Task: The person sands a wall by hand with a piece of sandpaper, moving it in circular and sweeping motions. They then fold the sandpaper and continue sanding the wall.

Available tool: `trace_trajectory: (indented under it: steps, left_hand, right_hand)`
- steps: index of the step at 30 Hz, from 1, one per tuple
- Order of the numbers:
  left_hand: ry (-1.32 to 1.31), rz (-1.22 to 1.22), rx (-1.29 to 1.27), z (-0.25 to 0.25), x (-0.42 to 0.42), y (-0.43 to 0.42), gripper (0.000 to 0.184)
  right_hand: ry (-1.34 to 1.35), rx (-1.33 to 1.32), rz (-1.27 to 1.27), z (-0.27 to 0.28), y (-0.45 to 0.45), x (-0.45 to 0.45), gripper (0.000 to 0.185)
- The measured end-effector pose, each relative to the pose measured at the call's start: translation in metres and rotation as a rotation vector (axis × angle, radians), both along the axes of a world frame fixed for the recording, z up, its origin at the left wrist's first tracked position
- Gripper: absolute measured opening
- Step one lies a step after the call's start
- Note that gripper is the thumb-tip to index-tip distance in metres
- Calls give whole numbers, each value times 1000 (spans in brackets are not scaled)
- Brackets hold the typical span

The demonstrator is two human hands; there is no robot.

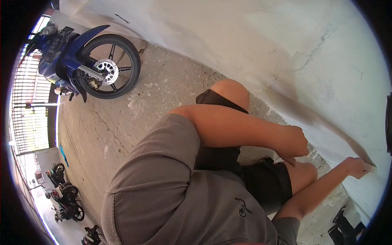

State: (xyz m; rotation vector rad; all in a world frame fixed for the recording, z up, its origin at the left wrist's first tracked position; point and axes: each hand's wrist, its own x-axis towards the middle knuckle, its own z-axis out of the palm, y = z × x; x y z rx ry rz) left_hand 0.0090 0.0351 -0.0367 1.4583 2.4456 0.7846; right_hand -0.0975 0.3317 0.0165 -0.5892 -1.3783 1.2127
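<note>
- Two hands, mutually apart: left hand [295, 143] curled near the bare knee [306, 176]; right hand [358, 168] at the pale wall [261, 45].
- Grip: I cannot tell on either.
- Motorcycle [75, 59]: on floor [163, 77].

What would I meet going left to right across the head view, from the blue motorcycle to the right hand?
Blue motorcycle → upper bare knee → left hand → right hand
</note>
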Motion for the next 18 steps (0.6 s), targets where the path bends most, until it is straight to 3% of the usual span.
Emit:
trace_trajectory:
  steps: [3, 6, 9, 13, 18]
  left_hand:
    - [-8, 0, 15, 0, 3, 2, 46]
    - [6, -3, 11, -2, 1, 3, 45]
    - [10, -8, 7, -4, 0, 5, 45]
    - [-8, -19, -10, 3, 1, 5, 45]
    - [5, -2, -31, -2, 0, 5, 45]
  right_hand:
    - [28, 14, -49, -11, 26, -11, 49]
    - [-70, 85, 48, -21, -13, 9, 50]
    - [-41, 99, -13, 5, -29, 11, 51]
    - [13, 5, -16, 2, 1, -5, 54]
    - [26, 209, 32, -1, -24, 9, 53]
